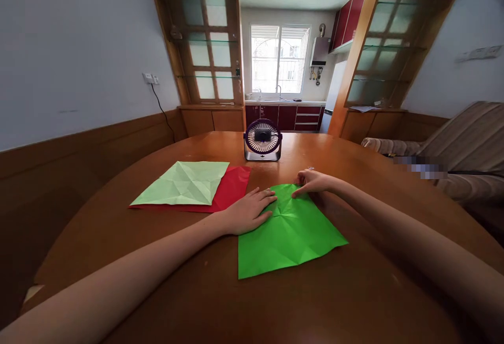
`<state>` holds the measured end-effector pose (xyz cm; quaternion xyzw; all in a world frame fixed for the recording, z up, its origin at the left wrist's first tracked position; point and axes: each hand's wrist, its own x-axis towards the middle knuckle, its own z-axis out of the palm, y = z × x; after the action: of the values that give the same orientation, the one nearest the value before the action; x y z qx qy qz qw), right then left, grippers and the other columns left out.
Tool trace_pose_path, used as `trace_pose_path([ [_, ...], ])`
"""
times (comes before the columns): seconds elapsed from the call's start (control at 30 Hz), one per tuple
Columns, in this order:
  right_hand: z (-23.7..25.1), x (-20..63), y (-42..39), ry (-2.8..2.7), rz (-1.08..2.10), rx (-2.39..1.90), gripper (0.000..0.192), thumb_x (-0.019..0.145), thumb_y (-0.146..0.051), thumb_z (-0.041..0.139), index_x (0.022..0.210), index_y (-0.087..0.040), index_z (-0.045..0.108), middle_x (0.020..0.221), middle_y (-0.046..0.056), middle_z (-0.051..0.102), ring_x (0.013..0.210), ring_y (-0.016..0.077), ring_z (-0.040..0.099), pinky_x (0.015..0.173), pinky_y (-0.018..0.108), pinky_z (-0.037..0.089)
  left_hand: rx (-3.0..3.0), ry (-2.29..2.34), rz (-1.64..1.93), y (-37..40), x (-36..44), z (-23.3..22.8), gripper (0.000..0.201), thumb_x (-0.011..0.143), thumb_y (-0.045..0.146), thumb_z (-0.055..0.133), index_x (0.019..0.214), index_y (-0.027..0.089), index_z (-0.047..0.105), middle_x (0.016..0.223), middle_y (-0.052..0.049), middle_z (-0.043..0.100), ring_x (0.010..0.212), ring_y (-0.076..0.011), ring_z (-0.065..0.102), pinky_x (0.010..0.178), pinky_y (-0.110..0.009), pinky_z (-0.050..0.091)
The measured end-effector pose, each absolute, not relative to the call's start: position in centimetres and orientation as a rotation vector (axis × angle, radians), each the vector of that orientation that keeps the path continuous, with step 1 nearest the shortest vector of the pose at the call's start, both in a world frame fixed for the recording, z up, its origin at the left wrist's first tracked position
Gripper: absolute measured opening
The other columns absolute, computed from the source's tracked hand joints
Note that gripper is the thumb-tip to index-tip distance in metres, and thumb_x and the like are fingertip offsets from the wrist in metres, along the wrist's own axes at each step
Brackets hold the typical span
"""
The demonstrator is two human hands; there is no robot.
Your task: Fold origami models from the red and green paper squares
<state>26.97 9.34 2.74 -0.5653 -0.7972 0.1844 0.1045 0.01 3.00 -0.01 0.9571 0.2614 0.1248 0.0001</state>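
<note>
head view: one camera looking forward and down over a round table
left hand: the left hand (249, 210) lies flat and open, palm down, fingers spread, pressing the far left part of the bright green creased square of paper (289, 233); it grips nothing
right hand: the right hand (313, 181) rests at the far edge of the bright green paper, fingers curled with the tips touching the sheet near its far corner; whether it pinches the edge or only presses on it cannot be told
bright green paper: lies flat on the round brown wooden table (252, 302), near the middle, slightly right, with fold lines crossing at its centre
pale green paper: a pale green creased square sheet (185, 183) lies to the left, on top of a red sheet of paper (232, 189) whose right and near edges show beneath it; the left hand is just beside the red sheet
fan: a small dark purple round desk fan (262, 140) stands upright at the far side of the table, beyond both hands
far background: a kitchen window (279, 59) and a striped sofa (464, 144) on the right
</note>
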Motion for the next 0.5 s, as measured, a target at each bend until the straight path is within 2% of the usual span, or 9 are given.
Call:
trace_pose_path([
  [0.17,2.69,26.92,9.18,-2.156,0.695,-1.678,0.059,0.057,-0.035,0.084,0.107,-0.014,0.061,0.086,0.006,0.065,0.073,0.0177,0.060,0.058,0.026,0.047,3.008,0.833,0.346,3.08,-0.03,-0.05,0.048,0.100,0.036,0.035,0.141,0.013,0.040,0.147,-0.016,0.041,0.140,-0.0230,0.033,0.115,-0.047,0.024],
  [0.33,2.51,26.78,9.29,-2.187,0.683,-1.654,0.030,0.063,-0.032,0.080,0.083,-0.014,0.067,0.075,0.004,0.064,0.070,0.0162,0.059,0.057,0.024,0.044,2.990,0.859,0.307,3.03,0.02,0.00,0.049,0.100,0.036,0.035,0.142,0.011,0.039,0.149,-0.015,0.039,0.141,-0.0232,0.031,0.117,-0.046,0.021],
  [0.43,2.29,26.74,9.41,-2.156,0.671,-1.655,0.025,0.063,-0.029,0.078,0.079,-0.014,0.064,0.076,0.004,0.064,0.071,0.0157,0.059,0.058,0.024,0.044,2.983,0.856,0.307,3.02,0.03,0.03,0.049,0.100,0.036,0.034,0.142,0.012,0.039,0.149,-0.015,0.039,0.141,-0.0234,0.031,0.116,-0.047,0.021],
  [0.5,2.14,26.78,9.51,-2.131,0.661,-1.662,0.029,0.063,-0.028,0.078,0.085,-0.014,0.064,0.080,0.004,0.065,0.073,0.0161,0.059,0.059,0.024,0.045,2.979,0.857,0.308,3.01,0.02,0.05,0.048,0.100,0.036,0.035,0.142,0.012,0.039,0.149,-0.015,0.039,0.141,-0.0235,0.032,0.116,-0.047,0.022],
])
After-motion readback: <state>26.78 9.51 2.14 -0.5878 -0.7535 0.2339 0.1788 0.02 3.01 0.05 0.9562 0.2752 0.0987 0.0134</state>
